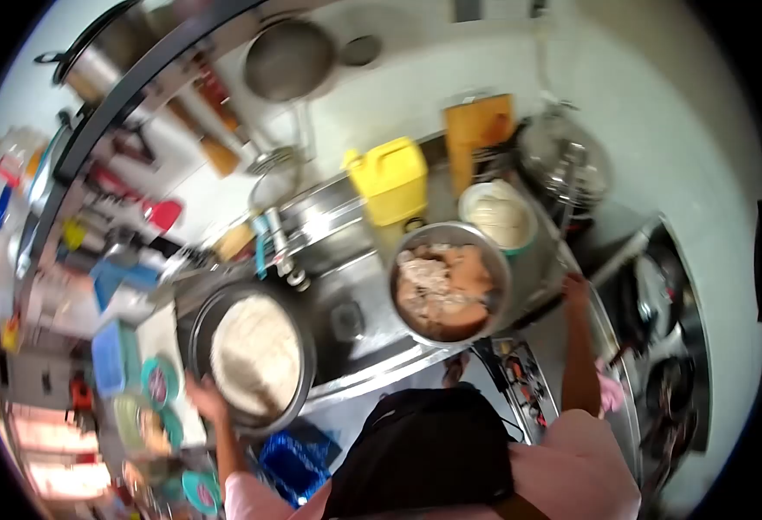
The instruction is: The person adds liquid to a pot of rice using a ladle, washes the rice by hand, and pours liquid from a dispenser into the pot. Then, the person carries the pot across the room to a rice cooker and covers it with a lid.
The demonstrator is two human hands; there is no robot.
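A large dark-rimmed bowl (pixel 308 368) full of white, flour-like powder (pixel 255 347) stands at the left of the sink. My left hand (pixel 206 399) is at the bowl's lower left side, its fingers stretched out; whether it touches the rim is unclear. To the right, a steel bowl (pixel 450 336) holds pinkish, meat-like pieces (pixel 450 286), partly coated in white. My right hand (pixel 575 288) reaches out on the far right, beside a metal counter edge. Its fingers are blurred, and I cannot make out anything in them.
Behind the steel bowl stand a yellow jug (pixel 390 182), a white tub (pixel 500 217) and a wooden board (pixel 478 130). A stove with pans (pixel 658 295) is at the right. Lidded containers (pixel 160 381) line the left counter. Utensils and a strainer (pixel 287 61) hang above.
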